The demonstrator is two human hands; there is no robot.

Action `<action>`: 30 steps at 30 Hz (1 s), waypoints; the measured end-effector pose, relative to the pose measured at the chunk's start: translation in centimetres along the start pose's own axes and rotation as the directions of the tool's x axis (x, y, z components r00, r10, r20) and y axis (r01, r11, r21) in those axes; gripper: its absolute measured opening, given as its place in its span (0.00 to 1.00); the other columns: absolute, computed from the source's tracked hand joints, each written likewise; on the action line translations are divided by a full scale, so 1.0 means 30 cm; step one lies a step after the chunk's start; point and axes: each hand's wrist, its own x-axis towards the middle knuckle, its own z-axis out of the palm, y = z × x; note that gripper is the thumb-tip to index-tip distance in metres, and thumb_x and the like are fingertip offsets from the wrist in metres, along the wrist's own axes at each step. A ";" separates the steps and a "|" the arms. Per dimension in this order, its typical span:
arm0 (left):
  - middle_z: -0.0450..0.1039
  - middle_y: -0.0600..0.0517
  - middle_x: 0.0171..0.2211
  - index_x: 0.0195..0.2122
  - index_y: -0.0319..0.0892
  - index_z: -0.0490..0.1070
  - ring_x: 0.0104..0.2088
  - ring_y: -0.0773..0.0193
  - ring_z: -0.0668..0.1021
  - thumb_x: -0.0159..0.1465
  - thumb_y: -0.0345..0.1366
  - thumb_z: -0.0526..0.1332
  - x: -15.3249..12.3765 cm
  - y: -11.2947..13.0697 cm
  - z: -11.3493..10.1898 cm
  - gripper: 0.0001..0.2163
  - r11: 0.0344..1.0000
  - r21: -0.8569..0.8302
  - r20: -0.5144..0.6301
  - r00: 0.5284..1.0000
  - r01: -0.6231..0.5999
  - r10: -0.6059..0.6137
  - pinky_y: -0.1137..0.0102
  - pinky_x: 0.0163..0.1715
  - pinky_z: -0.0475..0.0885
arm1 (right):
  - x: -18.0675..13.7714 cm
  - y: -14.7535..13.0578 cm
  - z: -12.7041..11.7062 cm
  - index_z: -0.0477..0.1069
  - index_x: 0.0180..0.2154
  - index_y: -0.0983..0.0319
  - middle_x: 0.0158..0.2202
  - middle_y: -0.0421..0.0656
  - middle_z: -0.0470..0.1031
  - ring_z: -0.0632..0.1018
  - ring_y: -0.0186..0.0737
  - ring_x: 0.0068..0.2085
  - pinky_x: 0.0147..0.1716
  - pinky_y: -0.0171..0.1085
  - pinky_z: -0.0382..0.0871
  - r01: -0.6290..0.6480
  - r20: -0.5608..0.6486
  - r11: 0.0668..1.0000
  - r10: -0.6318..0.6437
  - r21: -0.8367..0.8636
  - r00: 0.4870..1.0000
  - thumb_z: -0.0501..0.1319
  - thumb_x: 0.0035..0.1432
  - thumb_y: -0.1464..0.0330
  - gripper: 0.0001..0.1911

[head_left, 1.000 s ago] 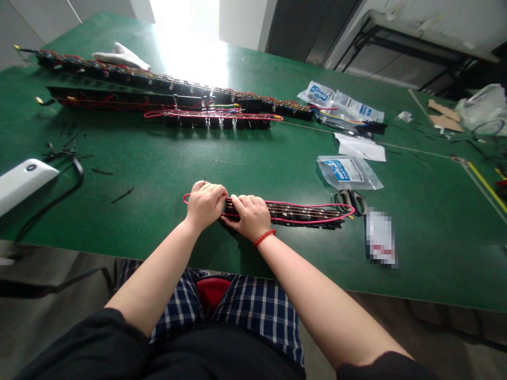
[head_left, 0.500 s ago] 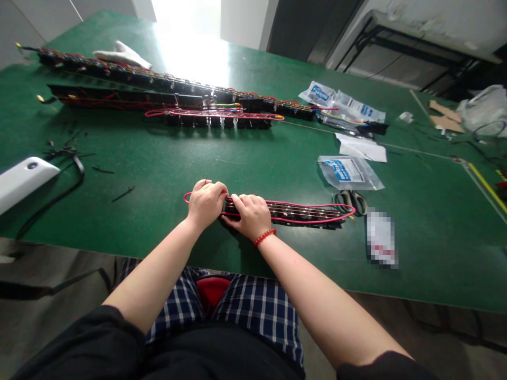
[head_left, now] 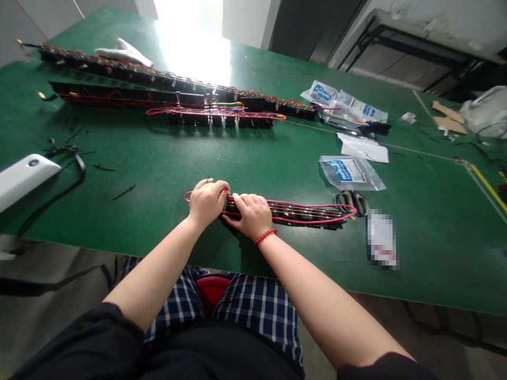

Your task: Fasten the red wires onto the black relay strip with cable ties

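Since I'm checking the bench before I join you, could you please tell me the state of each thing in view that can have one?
Left hand, closed on the near end of the wire harness.
Right hand, fingers curled over the harness.
Pink wire loop, running round the harness, taut-looking.
Scissors, lying flat beside the loop's end.
Clear plastic bag, lying flat, label up.
Far harness, lying straight, untouched.
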 end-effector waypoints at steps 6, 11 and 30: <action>0.81 0.52 0.32 0.37 0.46 0.74 0.32 0.61 0.79 0.70 0.38 0.54 -0.005 0.000 -0.003 0.10 1.000 0.030 0.014 1.000 -0.003 0.003 0.64 0.46 0.68 | 0.000 0.000 0.003 0.70 0.55 0.63 0.46 0.50 0.78 0.72 0.50 0.46 0.47 0.46 0.58 0.001 -0.004 1.000 -0.001 -0.005 1.000 0.54 0.62 0.45 0.33; 0.81 0.53 0.32 0.38 0.46 0.74 0.31 0.61 0.79 0.71 0.38 0.53 -0.001 0.000 -0.005 0.10 1.000 0.029 0.021 1.000 0.010 -0.011 0.64 0.45 0.68 | 0.000 0.000 0.005 0.70 0.55 0.63 0.46 0.50 0.78 0.72 0.49 0.46 0.47 0.46 0.58 0.003 -0.014 1.000 -0.003 -0.002 1.000 0.55 0.62 0.45 0.33; 0.83 0.54 0.32 0.41 0.47 0.76 0.36 0.58 0.83 0.65 0.34 0.61 0.053 0.005 -0.046 0.06 0.977 -0.105 0.269 0.951 0.187 -0.153 0.63 0.42 0.71 | 0.000 0.002 0.004 0.69 0.56 0.63 0.46 0.50 0.77 0.72 0.50 0.46 0.48 0.46 0.58 0.006 -0.004 1.000 -0.006 0.014 1.000 0.55 0.62 0.46 0.32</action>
